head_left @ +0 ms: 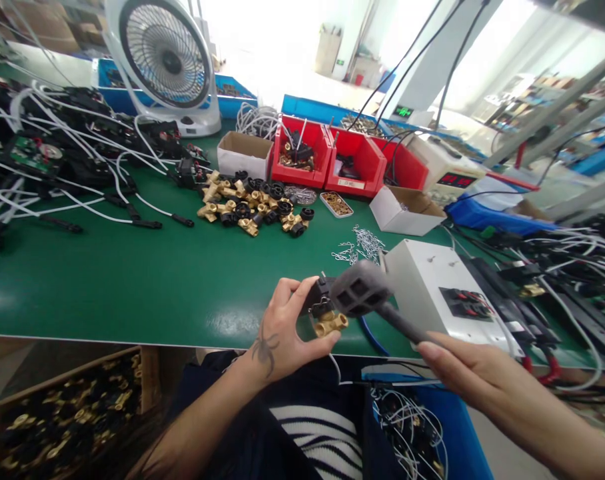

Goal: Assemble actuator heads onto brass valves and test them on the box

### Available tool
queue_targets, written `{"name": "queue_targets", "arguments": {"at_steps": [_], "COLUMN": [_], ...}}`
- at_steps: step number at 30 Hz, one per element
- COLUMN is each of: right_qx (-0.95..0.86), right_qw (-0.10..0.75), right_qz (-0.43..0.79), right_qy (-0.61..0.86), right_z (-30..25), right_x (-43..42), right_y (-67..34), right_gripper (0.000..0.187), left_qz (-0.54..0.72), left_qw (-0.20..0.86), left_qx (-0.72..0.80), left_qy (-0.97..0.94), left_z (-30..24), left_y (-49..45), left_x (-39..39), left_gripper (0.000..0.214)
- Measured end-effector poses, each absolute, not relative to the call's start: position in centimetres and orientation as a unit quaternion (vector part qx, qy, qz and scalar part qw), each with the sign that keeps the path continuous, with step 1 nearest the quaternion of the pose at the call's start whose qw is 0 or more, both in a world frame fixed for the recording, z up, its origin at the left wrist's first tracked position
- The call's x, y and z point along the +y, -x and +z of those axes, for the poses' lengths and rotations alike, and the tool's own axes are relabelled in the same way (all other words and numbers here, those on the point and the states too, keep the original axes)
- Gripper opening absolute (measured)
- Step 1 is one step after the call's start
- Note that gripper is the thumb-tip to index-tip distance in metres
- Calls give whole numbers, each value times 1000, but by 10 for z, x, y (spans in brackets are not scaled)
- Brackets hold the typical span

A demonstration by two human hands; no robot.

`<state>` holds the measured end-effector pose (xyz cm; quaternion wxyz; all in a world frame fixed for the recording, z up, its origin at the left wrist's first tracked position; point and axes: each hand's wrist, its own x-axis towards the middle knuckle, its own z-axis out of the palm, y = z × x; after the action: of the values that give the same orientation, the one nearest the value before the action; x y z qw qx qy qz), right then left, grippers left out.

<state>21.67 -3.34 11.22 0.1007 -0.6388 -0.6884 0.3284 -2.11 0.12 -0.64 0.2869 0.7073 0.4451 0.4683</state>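
Observation:
My left hand (287, 327) grips a brass valve (331, 324) topped by a black housing (322, 293), just over the table's front edge. A wire clip shows between the brass and the black part. In my right hand (462, 367) is the handle of a dark grey mallet (361, 288). Its head is right beside the black housing; whether they touch I cannot tell. Loose silver spring clips (365, 245) lie beyond the mallet. A pile of brass valve fittings with black caps (252, 203) sits farther back on the green table (182, 280).
A white control box (422, 280) stands close on the right. Red bins (302, 157), small cartons (245, 153) and a fan (165, 60) line the back. Black units with white cables (57, 153) cover the left. A blue crate (457, 433) is below the table edge.

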Motion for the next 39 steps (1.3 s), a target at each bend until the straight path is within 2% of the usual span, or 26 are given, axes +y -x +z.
{"name": "queue_targets", "arguments": {"at_steps": [3,4,9,13,17,22,29,35,39], "right_qx": [-655,-651,-702,-695,-703,-737,-716,-733,-716], "right_qw": [192,198,87,175,190,179,156,186,291], "right_qz": [296,294,328,353,410,464,529,481,388], "right_qy": [669,671,626,602,549,458,428,444,503], "right_z": [113,112,96,92,80,65,64,68,88], "right_x": [-36,-37,-35,-24,-4,18,31,25,1], "right_y": [-220,-220,-212,-201,-184,-173,-176,-175,-191], "right_gripper": [64,65,60,39,47,53,55,46,32], "left_qz": [472,471,477,501,528,495,502,504,522], "left_qw": [274,273,289,318,339,339,375,381,376], "left_qx": [442,442,445,446,439,474,438,440,438], "left_qy": [-712,-713,-701,-670,-643,-645,-644,-638,-627], "left_z": [-7,-8,-11,-12,-15,-18,-14,-12,-11], "left_y": [20,20,19,17,16,19,23,20,18], "left_x": [1,1,1,0,0,-1,1,2,0], "left_gripper": [67,67,70,67,49,44,37,34,49]}}
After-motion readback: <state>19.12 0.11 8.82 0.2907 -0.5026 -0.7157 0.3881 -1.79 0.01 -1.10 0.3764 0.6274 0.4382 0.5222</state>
